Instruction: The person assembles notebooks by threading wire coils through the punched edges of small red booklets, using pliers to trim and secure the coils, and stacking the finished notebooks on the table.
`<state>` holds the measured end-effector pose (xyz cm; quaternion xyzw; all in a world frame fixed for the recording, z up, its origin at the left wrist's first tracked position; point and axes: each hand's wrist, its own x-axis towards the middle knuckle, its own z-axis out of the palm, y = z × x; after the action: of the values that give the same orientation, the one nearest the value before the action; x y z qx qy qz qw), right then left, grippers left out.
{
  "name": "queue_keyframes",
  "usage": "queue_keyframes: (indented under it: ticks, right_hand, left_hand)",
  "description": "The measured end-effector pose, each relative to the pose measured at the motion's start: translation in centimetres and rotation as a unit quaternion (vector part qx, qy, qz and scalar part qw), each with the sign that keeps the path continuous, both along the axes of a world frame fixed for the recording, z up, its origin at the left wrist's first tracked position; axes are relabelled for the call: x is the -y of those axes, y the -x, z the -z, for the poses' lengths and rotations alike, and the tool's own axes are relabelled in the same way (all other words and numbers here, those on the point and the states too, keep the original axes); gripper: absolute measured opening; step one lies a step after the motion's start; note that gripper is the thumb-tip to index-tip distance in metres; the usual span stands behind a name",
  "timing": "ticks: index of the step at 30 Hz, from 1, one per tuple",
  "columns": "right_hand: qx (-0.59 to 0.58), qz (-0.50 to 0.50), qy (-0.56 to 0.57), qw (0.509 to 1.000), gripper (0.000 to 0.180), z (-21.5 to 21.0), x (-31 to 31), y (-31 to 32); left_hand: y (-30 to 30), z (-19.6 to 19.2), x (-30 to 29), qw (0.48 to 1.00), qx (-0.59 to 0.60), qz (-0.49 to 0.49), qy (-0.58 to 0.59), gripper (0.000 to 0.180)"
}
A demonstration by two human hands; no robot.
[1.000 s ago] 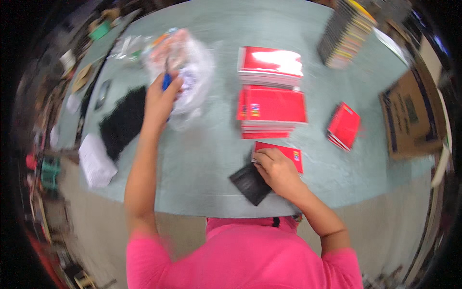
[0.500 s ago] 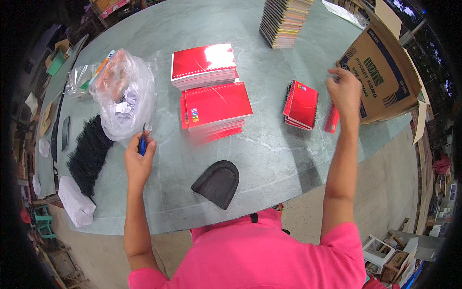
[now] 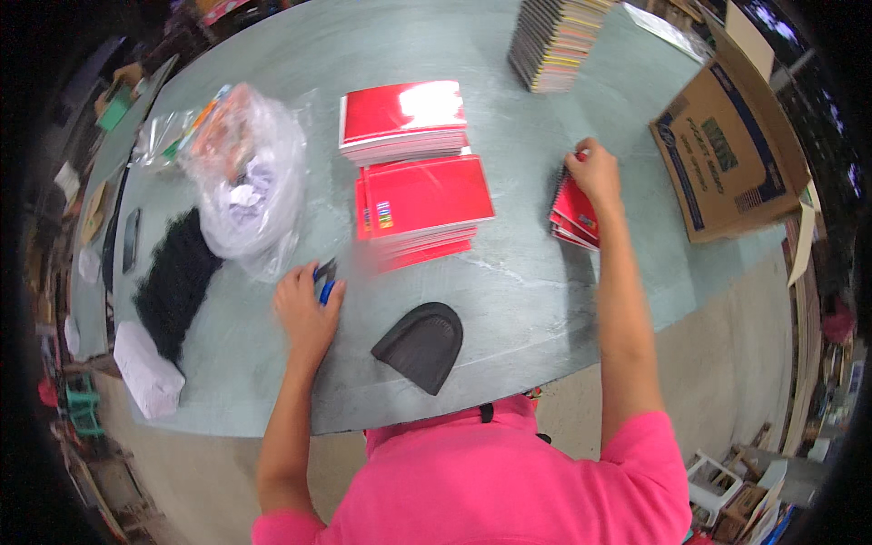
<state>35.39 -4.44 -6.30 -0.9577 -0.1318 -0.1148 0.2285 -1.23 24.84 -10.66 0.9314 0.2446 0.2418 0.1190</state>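
Observation:
My left hand (image 3: pixel 307 313) is closed around small blue-handled cutting pliers (image 3: pixel 326 292), their dark jaws toward the stacked red covers. On the right, my right hand (image 3: pixel 596 174) grips the top end of a red spiral notebook (image 3: pixel 574 207) at a small stack of similar notebooks. Whether that notebook rests fully on the stack is hidden by my hand. Between my hands lie two piles of red-covered paper blocks, a far one (image 3: pixel 400 102) and a near one (image 3: pixel 427 195). Punched holes run along an edge of the far pile.
A dark rounded pad (image 3: pixel 422 345) lies near the table's front edge. Left are a clear plastic bag (image 3: pixel 254 195) of scraps, black wire spirals (image 3: pixel 178 282) and a white bundle (image 3: pixel 147 371). A tall notebook stack (image 3: pixel 556 45) and an open cardboard box (image 3: pixel 727 150) stand right.
My right hand has moved left from beside the box to the small stack, bringing a red notebook along. My left hand, with the pliers, has shifted right and nearer to me.

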Motion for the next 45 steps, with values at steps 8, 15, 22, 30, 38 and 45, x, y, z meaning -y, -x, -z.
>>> queue_keyframes:
  ticks: [8,15,22,30,38,45]
  right_hand:
    - [0.220,-0.402,-0.136,0.878,0.036,-6.0,-10.0,14.7]
    - [0.064,-0.519,-0.152,0.838,0.044,-5.1,-10.8,21.7]
    - [-0.308,-0.392,-0.576,0.647,0.017,-3.6,-9.5,24.6]
    - [-0.355,-0.327,-0.385,0.786,0.015,0.1,-6.5,22.0]
    - [-0.124,-0.428,-0.194,0.874,0.021,-0.9,-8.1,22.7]
    - [0.006,-0.474,-0.107,0.874,0.022,-2.4,-10.8,25.4]
  left_hand:
    - [-4.2,-0.2,-0.2,0.990,0.139,-0.005,-0.034,0.029]
    - [-1.3,-4.1,5.0,0.962,0.172,0.123,0.170,0.024]
    - [-1.5,-5.2,5.1,0.684,0.224,0.147,0.679,0.025]
    - [-2.4,-1.8,4.8,0.807,0.065,0.138,0.570,0.017]
    - [-2.1,-1.0,5.6,0.795,0.133,0.167,0.568,0.018]
    - [-0.2,-3.6,3.1,0.889,0.003,0.232,0.395,0.024]
